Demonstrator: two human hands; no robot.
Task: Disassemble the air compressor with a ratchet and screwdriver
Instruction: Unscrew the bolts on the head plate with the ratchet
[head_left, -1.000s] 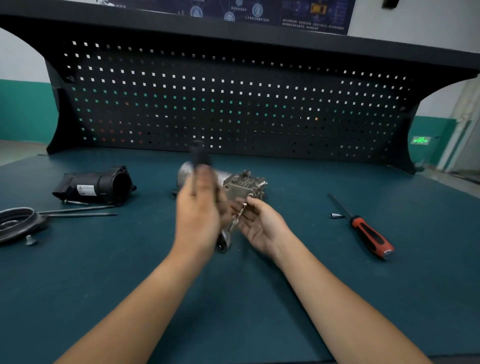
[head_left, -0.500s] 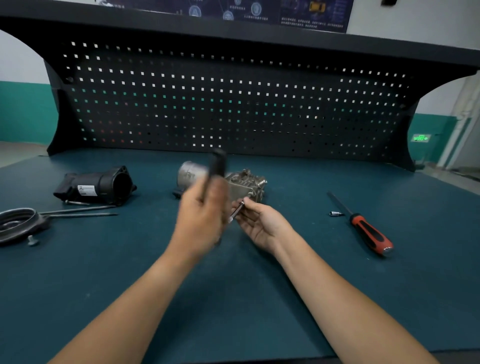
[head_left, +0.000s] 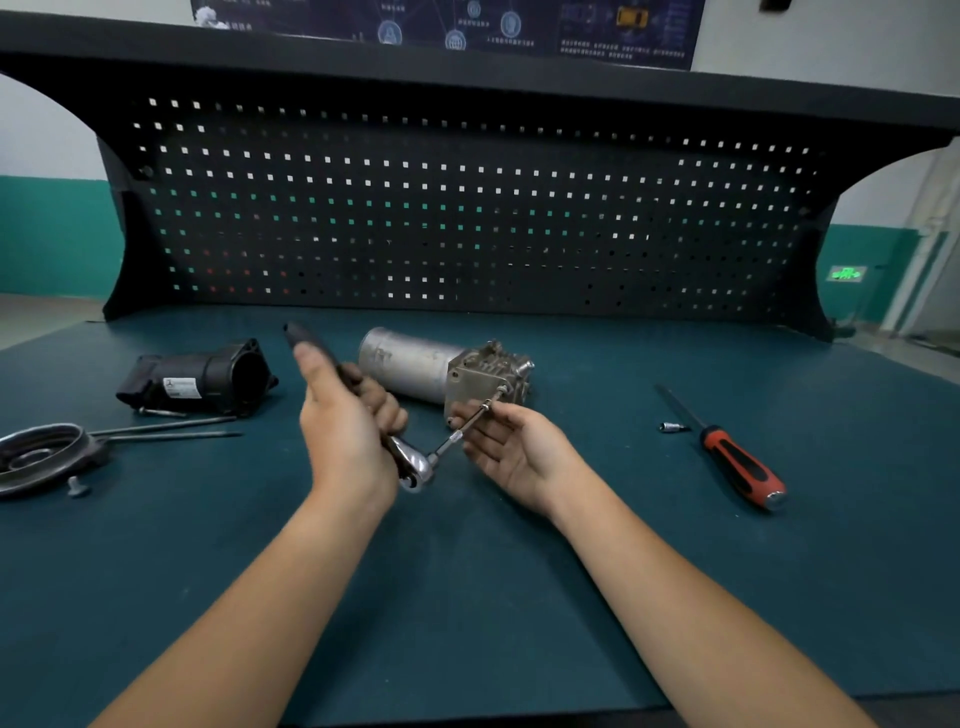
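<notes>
The air compressor (head_left: 447, 371), a silver cylinder with a metal block at its right end, lies mid-table. My left hand (head_left: 345, 423) grips the black handle of the ratchet (head_left: 413, 462), whose chrome head sits low by my wrist. A thin extension bar (head_left: 467, 423) runs from that head up to the front of the block. My right hand (head_left: 511, 447), palm up, pinches the bar near its far end. A red-and-black screwdriver (head_left: 737, 465) lies to the right, apart from both hands.
A black motor housing (head_left: 200, 376) lies at the left, with two long bolts (head_left: 166, 430) and a round metal cover (head_left: 41, 457) in front of it. A small socket bit (head_left: 672, 427) sits by the screwdriver shaft. The black pegboard (head_left: 467, 218) closes the back.
My left hand has swung the ratchet handle over to the left, from upright to tilted. The chrome head and bar now show. My right hand has stayed on the bar.
</notes>
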